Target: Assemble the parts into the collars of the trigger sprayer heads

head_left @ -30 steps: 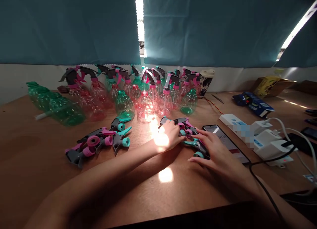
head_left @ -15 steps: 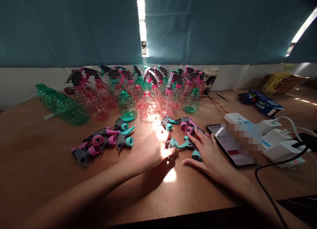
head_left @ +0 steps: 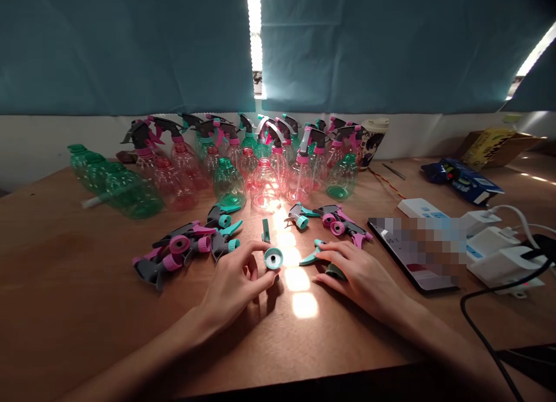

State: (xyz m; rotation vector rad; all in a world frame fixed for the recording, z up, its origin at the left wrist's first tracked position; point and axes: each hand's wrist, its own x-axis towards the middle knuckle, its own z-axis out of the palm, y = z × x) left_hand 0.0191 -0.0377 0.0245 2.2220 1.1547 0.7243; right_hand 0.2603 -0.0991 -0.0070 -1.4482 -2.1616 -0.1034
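My left hand pinches a trigger spray head between thumb and fingers. Its turquoise collar faces me, and a turquoise tip points away beyond the fingertips. To the right, my right hand is curled over a second spray head with a turquoise trigger; fingers hide most of its body. Just beyond the hands lie a turquoise-collared spray head and a pair of pink-collared ones. Left of my left hand is a pile of pink and turquoise spray heads.
Behind stand pink bottles and green bottles, several topped with spray heads. Green bottles lean at the left. On the right are a phone, a power strip with chargers, a black cable and a paper cup.
My left hand has moved left with its spray head, turning the collar towards me. My right hand's fingers, spread before, have curled around the spray head beneath them. The view has shifted slightly.
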